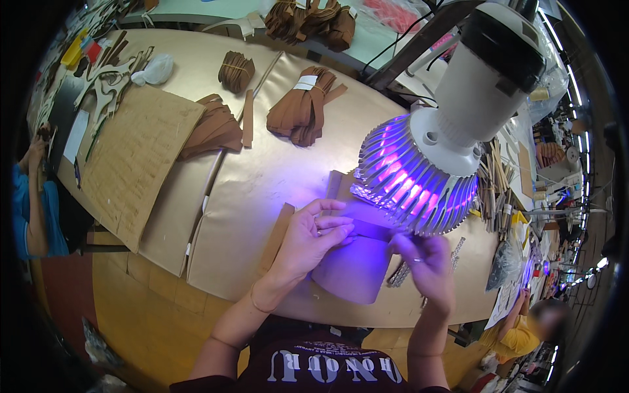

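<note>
My left hand (314,237) pinches the left end of a brown strip (370,229) between thumb and fingers. The strip lies across a smooth rounded board (354,272), lit violet by the big lamp (419,177) hanging just above. At the strip's right end is my right hand (426,265), its fingers curled and smeared by motion; whether it grips anything does not show. Another flat brown strip (278,237) lies on the table beside my left wrist. Some narrow braided pieces (398,274) lie partly hidden between the board and my right hand.
Tied bundles of brown strips (298,108) lie farther back on the gold-coloured table (242,216). A large tan board (141,154) covers the left side. Sticks and tools crowd the right edge. One person in blue (39,209) is at left, another in yellow (511,334) at right.
</note>
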The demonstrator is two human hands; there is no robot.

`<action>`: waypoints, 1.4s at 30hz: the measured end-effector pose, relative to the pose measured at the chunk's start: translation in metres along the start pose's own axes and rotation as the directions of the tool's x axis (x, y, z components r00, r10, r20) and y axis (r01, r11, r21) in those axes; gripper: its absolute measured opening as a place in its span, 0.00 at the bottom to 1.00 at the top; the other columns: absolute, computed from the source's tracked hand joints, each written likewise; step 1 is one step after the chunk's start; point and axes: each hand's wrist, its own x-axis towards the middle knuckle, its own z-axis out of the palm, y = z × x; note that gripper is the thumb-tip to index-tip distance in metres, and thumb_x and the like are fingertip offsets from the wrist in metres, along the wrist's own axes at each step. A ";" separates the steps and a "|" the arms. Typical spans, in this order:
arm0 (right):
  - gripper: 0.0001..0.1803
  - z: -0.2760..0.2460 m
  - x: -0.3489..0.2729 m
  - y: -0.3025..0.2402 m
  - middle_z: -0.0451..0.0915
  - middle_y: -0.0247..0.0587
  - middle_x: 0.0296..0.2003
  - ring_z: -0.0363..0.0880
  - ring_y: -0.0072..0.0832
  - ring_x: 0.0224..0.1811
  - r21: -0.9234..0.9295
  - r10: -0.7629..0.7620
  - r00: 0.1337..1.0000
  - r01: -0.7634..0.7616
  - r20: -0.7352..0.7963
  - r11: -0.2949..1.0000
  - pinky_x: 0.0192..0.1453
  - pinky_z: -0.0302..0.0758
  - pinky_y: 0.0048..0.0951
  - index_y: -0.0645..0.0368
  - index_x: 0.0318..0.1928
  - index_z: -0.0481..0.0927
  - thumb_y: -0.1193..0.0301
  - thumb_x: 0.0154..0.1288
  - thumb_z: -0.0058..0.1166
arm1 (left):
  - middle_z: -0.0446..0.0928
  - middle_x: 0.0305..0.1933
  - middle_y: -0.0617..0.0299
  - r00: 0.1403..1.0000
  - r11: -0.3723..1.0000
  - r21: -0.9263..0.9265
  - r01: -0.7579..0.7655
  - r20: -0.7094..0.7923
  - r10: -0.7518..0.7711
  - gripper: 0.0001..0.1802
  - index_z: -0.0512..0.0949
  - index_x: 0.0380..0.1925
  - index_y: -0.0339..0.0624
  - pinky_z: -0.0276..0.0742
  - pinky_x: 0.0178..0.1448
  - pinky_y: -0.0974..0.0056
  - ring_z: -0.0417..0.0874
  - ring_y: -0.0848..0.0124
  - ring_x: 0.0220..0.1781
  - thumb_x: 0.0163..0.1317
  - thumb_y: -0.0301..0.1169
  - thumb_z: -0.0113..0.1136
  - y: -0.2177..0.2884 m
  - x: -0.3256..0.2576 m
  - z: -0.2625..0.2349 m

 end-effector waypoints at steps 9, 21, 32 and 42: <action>0.07 0.003 -0.013 0.010 0.78 0.37 0.43 0.75 0.21 0.32 0.903 -0.047 0.989 0.146 -0.139 0.404 0.36 0.74 0.22 0.61 0.47 0.79 0.76 0.71 0.52 | 0.80 0.51 0.55 0.840 0.644 0.593 -0.484 0.107 0.532 0.18 0.73 0.54 0.33 0.77 0.54 0.65 0.81 0.69 0.52 0.66 0.26 0.62 -0.002 -0.034 0.025; 0.28 0.025 -0.026 0.010 0.74 0.46 0.49 0.74 0.32 0.48 -0.749 -0.757 0.442 0.241 -0.481 0.617 0.48 0.74 0.28 0.64 0.64 0.67 0.73 0.66 0.59 | 0.83 0.42 0.54 0.982 0.953 0.240 -0.187 0.086 0.171 0.12 0.72 0.50 0.30 0.81 0.43 0.69 0.86 0.70 0.40 0.70 0.26 0.56 0.006 -0.027 0.031; 0.06 0.011 -0.010 -0.005 0.81 0.46 0.32 0.80 0.43 0.30 -0.453 -0.110 0.987 0.046 -0.115 0.890 0.34 0.73 0.38 0.62 0.38 0.80 0.72 0.65 0.58 | 0.77 0.57 0.54 0.879 0.489 0.861 -0.139 -0.120 0.461 0.17 0.82 0.48 0.38 0.75 0.56 0.61 0.80 0.63 0.55 0.59 0.30 0.68 -0.024 -0.019 0.018; 0.08 0.009 0.009 -0.002 0.81 0.44 0.26 0.81 0.26 0.29 -0.535 -0.138 0.985 0.173 0.106 0.827 0.33 0.75 0.28 0.66 0.43 0.82 0.73 0.68 0.57 | 0.83 0.46 0.58 0.921 0.823 0.503 -0.266 -0.120 0.371 0.09 0.83 0.41 0.35 0.78 0.52 0.67 0.83 0.71 0.46 0.60 0.24 0.65 -0.022 -0.009 0.019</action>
